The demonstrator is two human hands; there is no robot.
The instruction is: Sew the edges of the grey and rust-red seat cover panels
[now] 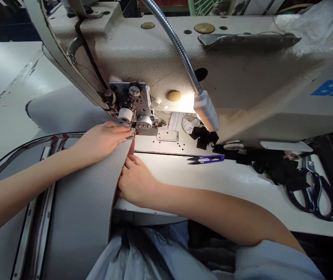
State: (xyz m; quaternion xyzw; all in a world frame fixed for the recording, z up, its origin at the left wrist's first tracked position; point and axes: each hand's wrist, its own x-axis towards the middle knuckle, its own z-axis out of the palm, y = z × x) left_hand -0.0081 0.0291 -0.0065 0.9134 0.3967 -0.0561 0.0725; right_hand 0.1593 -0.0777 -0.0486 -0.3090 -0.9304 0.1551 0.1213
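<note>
A stiff grey fabric panel (81, 202) with dark-bound edges and metal strips lies under the head of a sewing machine (133, 105). My left hand (102, 140) rests flat on top of it, fingers stretched out close to the needle area. Along the panel's right edge, my right hand (137, 181) is closed, its fingers curled round the edge and a strip of reddish-brown material (132, 147). The needle itself is hidden behind the presser parts and my left fingertips.
Purple thread snips (205, 159) lie right of my right hand. Beyond them are black fabric scraps (283, 169) and large dark-handled scissors (315, 194). A lit lamp (205, 111) on a flexible metal neck hangs over the white table (184, 173).
</note>
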